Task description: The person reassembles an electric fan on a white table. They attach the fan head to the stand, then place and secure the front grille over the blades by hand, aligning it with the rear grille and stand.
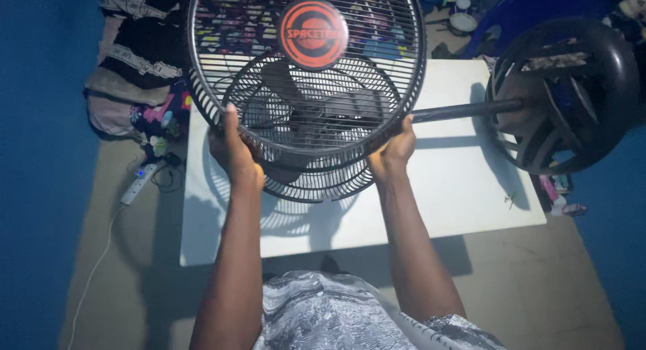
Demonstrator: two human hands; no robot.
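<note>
Black wire fan guard (306,67), top cut off, probably hides both hands' fingers (232,118).

Bare forearms; grey-white wavy-patterned garment (323,316), short sleeves.

Both bare arms reach forward, the left hand (232,151) and right hand (393,150) raised level, fingers curled closed in a grip.

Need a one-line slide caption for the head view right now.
Both hands, left hand and right hand, grip the front grille of a standing fan lying across a white table.
</note>
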